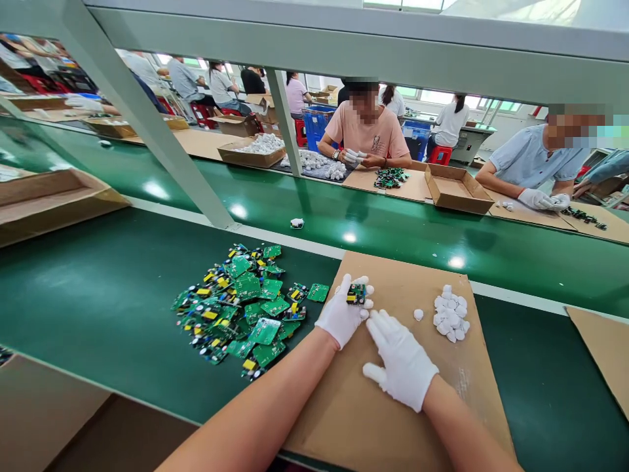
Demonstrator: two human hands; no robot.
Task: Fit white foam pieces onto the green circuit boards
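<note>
My left hand (340,314), in a white glove, holds a small circuit board (356,294) with yellow and black parts facing up. My right hand (400,357), gloved too, is spread palm down over the cardboard sheet (432,419), its fingertips close to the left hand. Left of my hands lies a heap of green circuit boards (246,298), some showing yellow components and others their flat green side. To the right, a cluster of white wrapped pieces (451,314) rests on the cardboard, with one white piece (418,314) apart from it.
A grey metal frame (162,124) slants up from the bench and crosses overhead. Beyond it runs a green conveyor belt (393,226) bearing one board with white on it (297,223). Two co-workers (368,128) sit opposite, near a cardboard tray (457,189). Another cardboard box (54,200) stands at left.
</note>
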